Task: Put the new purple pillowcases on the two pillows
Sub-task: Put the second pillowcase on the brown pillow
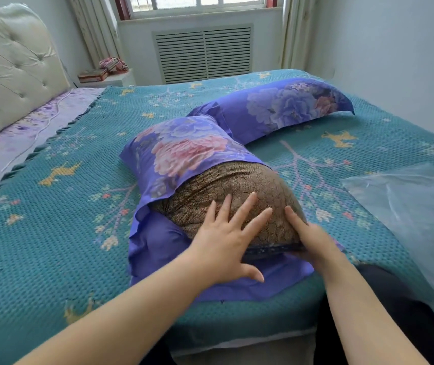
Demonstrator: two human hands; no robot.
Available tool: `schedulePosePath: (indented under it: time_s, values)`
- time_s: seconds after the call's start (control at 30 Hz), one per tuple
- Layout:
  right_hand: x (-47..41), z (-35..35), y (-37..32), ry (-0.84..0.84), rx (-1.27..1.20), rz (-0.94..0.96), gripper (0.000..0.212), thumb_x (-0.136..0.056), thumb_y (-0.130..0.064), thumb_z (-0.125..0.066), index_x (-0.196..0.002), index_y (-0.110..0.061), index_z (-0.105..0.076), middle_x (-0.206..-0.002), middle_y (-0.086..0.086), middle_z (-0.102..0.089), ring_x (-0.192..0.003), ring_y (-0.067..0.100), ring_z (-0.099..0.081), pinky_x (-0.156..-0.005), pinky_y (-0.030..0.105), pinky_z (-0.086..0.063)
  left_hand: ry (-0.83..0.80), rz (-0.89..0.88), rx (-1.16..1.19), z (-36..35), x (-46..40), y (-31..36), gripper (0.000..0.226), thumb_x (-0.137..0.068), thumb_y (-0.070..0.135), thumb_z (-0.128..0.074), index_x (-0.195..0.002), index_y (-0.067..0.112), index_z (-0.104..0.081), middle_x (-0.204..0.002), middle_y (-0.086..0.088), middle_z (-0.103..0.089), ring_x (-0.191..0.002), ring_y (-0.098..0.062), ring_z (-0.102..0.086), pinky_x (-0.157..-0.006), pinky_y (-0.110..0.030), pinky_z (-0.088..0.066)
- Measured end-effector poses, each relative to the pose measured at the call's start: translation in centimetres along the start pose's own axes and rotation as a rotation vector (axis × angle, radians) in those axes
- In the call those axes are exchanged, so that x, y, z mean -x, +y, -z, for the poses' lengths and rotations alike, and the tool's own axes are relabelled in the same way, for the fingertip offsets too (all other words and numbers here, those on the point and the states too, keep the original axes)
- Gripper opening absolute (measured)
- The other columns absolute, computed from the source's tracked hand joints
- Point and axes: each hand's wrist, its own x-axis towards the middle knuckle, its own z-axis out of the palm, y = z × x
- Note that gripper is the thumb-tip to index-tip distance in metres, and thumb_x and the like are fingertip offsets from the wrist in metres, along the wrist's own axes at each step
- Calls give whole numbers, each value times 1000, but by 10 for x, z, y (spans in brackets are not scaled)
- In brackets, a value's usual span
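Note:
A brown netted pillow (237, 191) lies near the bed's front edge. Its far half sits inside a purple flowered pillowcase (181, 148), and the near half is bare. The case's open flap (163, 243) spreads flat under the bare end. My left hand (226, 235) presses flat on the bare pillow with straight, spread fingers. My right hand (313, 241) touches the pillow's right near corner with its fingers extended; the fingertips under the edge are hidden. A second pillow (284, 106), fully inside its purple flowered case, lies behind to the right.
A teal patterned bedspread (52, 206) covers the bed. A clear plastic bag (408, 206) lies at the right edge. The tufted headboard (8, 67) stands at the left. A radiator cover (202, 54) sits under the window, and a bedside shelf (105, 75) holds books and cloth.

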Motion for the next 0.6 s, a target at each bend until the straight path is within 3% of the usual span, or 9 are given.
schedulePosePath:
  time_s: [0.03, 0.1, 0.17, 0.23, 0.3, 0.47, 0.6]
  values:
    - [3, -4, -9, 1, -35, 64, 70, -69, -66, -66, -112, -11, -64, -103, 3, -72, -94, 17, -67, -78, 33, -54, 23, 36, -18, -7, -6, 1, 126, -55, 82, -57, -148, 31, 12, -159, -11, 2, -139, -46, -18, -110, -58, -16]
    - [8, -16, -29, -14, -26, 210, 58, -74, -66, -63, -99, -14, -69, -100, -3, -73, -96, 10, -67, -90, 32, -51, 136, 154, 4, -14, -16, -10, 125, -52, 70, -69, -150, 15, -13, -146, -19, -37, -115, -42, -54, -98, -49, -41]
    - [14, -31, -49, -99, -159, 233, 40, -91, -54, -46, -96, -21, -67, -96, -9, -72, -92, 7, -66, -84, 27, -50, 321, 256, 208, -6, -21, -31, 95, -61, 47, -74, -142, 13, -37, -119, -14, -62, -87, -38, -64, -75, -40, -50]
    - [5, -42, -55, -152, -400, 144, 45, -97, -51, -33, -113, -19, -60, -101, -1, -68, -93, 14, -63, -84, 28, -46, 418, 390, 408, 14, -24, -55, 68, -72, 32, -67, -135, 22, -44, -109, -11, -66, -89, -41, -62, -70, -40, -47]
    - [-3, -60, -52, -129, -523, 32, 52, -100, -46, -30, -130, -9, -49, -115, 8, -62, -99, 22, -59, -92, 33, -44, 487, 443, 470, 22, -29, -80, 56, -77, 24, -64, -130, 23, -45, -106, -12, -67, -96, -41, -60, -72, -40, -44]
    - [-22, -111, -36, -274, -573, -265, 73, -95, -59, -31, -147, -8, -27, -151, 12, -31, -137, 34, -31, -111, 41, -26, 476, 455, 557, 24, -35, -105, 49, -82, 24, -64, -128, 20, -48, -108, -11, -67, -104, -37, -58, -76, -36, -42]
    - [-33, -124, -35, -285, -624, -259, 82, -87, -70, -33, -145, -13, -32, -145, 9, -41, -133, 28, -39, -113, 40, -26, 473, 455, 586, 21, -34, -109, 50, -82, 23, -64, -130, 21, -47, -114, -10, -65, -109, -35, -56, -79, -35, -41]
